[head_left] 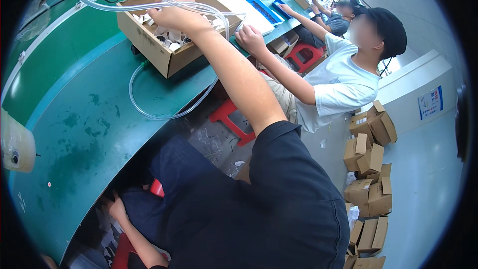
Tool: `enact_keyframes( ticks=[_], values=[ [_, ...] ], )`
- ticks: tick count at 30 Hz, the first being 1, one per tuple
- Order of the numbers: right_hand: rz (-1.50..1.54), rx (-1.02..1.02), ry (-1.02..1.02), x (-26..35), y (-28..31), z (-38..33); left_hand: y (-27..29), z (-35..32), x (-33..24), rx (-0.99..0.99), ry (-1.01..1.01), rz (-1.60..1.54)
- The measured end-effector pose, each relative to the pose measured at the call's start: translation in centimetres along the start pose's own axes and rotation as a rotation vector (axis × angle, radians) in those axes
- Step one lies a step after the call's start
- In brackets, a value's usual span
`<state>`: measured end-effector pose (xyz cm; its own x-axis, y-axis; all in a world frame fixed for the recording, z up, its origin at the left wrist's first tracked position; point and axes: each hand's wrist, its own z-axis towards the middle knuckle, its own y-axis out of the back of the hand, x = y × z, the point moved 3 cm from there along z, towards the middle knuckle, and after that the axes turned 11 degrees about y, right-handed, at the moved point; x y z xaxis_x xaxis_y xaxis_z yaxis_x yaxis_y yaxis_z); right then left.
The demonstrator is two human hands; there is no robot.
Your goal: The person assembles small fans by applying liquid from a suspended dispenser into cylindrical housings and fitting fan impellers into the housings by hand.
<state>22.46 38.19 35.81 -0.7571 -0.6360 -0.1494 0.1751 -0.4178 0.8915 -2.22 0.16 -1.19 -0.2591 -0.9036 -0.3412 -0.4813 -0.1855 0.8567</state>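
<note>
My right hand (pixel 174 14) reaches into a cardboard box (pixel 149 50) on the green bench, its fingers bent. Whatever it may be gripping is hidden. Small white and dark round parts (pixel 172 40) fill the box beneath that hand. Clear plastic tubing (pixel 144 6) runs across the hand and box, and a loop of it hangs past the bench edge. Low on the left, my left hand (pixel 117 209) is below the bench edge beside my leg. Shadow hides its fingertips, so I cannot tell whether it holds anything.
A co-worker in a white shirt (pixel 343 89) sits close on the right, one hand near the box. Blue trays (pixel 261 10) lie farther along the bench (pixel 94 119). A roll of clear tape (pixel 17 142) stands far left. Red stools (pixel 231 119) and cardboard cartons (pixel 371 197) are on the floor.
</note>
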Motion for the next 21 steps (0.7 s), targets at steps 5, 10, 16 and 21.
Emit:
enact_keyframes(
  ticks=[5, 10, 16, 21],
  values=[
    [0.203, 0.101, -0.104, 0.4, -0.3, -0.5, 0.3, -0.1, 0.4, -0.015, 0.012, 0.028],
    [0.406, 0.152, -0.076, 0.7, 0.0, -0.8, 0.3, 0.0, 0.6, -0.015, 0.016, 0.023],
    [0.366, 0.078, 0.007, 1.4, 0.4, -1.2, -0.4, 0.4, 1.5, -0.068, -0.031, -0.001],
    [0.425, 0.044, -0.021, 1.3, 0.6, -0.8, 0.1, -0.1, 1.3, -0.042, -0.001, -0.016]
  ],
)
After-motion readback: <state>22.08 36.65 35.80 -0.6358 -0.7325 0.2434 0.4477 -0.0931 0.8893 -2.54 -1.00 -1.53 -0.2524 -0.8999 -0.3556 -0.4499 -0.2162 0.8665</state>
